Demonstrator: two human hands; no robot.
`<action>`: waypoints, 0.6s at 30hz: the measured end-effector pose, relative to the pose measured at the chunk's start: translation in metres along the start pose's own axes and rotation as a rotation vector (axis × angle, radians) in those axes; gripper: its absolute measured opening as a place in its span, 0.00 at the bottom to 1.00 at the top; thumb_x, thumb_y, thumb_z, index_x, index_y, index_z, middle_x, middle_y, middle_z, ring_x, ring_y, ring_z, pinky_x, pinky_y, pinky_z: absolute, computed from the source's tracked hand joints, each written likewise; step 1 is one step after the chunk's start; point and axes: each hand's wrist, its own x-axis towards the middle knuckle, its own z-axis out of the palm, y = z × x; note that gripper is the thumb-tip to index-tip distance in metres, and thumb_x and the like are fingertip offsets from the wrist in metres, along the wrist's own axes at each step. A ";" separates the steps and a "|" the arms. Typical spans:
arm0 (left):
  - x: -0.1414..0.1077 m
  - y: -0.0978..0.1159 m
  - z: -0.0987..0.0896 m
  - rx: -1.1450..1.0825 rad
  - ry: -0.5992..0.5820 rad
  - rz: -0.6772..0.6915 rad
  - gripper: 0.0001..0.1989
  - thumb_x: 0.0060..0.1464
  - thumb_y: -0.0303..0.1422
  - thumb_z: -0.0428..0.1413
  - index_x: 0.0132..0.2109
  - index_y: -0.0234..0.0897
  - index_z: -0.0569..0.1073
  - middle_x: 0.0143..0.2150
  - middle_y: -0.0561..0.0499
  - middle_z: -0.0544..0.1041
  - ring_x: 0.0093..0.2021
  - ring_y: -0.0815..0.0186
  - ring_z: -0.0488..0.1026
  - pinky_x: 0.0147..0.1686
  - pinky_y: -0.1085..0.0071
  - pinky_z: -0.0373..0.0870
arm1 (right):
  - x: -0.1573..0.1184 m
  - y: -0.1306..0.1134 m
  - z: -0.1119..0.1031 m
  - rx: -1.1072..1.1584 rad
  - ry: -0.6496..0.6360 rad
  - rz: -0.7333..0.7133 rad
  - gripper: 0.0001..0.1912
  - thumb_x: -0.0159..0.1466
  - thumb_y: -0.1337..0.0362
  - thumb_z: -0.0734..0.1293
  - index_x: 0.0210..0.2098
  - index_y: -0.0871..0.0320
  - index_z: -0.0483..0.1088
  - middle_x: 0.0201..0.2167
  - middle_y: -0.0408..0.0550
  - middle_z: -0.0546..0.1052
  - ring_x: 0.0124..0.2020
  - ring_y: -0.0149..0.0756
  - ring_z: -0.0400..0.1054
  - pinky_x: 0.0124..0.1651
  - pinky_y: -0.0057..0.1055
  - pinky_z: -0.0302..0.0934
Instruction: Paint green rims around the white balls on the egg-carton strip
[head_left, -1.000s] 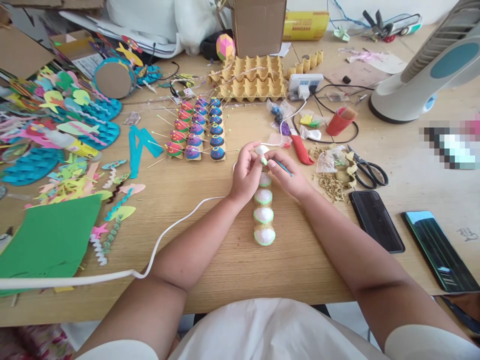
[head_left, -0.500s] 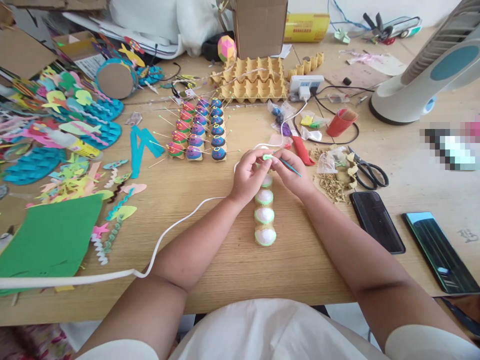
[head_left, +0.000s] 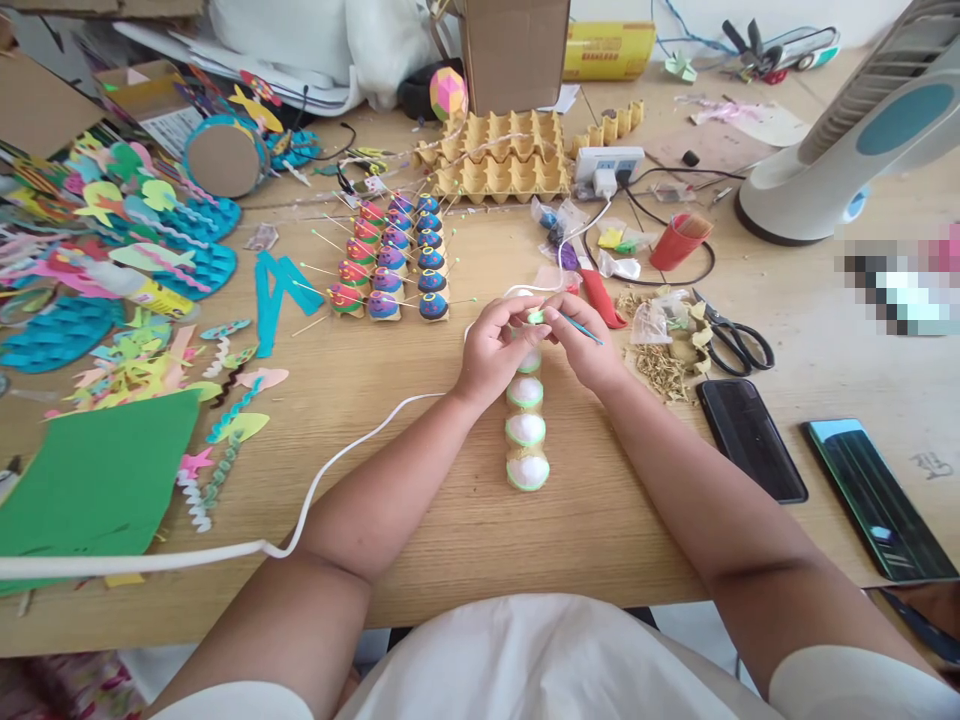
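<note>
Above the far end of an egg-carton strip [head_left: 527, 410], my two hands meet. My left hand [head_left: 489, 352] is closed, with a small piece of light green modelling clay [head_left: 535, 316] between its fingertips. Against that same clay press the fingertips of my right hand [head_left: 589, 350], which is closed around a thin blue stick-like tool [head_left: 582, 328]. The strip lies lengthwise on the table, its cups covered in white and ringed with light green. Part of its far end is hidden under my hands.
Rows of painted egg-carton cups [head_left: 386, 278] with pins stand at the back left. A white cable [head_left: 330, 470] crosses the left side. Scissors [head_left: 739, 340], two phones [head_left: 754, 440] and a red cup of sticks [head_left: 681, 240] are on the right. Green paper [head_left: 105, 480] lies left.
My fingers have shifted slightly around the green clay, and the clay has turned a little. The whole view has drifted slightly; the strip stays in place.
</note>
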 end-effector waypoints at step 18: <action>0.000 -0.003 0.001 0.016 -0.024 -0.040 0.24 0.59 0.55 0.69 0.52 0.42 0.85 0.51 0.46 0.88 0.46 0.63 0.81 0.46 0.66 0.76 | 0.001 0.003 -0.002 -0.034 0.070 0.028 0.33 0.60 0.30 0.74 0.28 0.55 0.69 0.25 0.38 0.68 0.30 0.30 0.60 0.38 0.32 0.59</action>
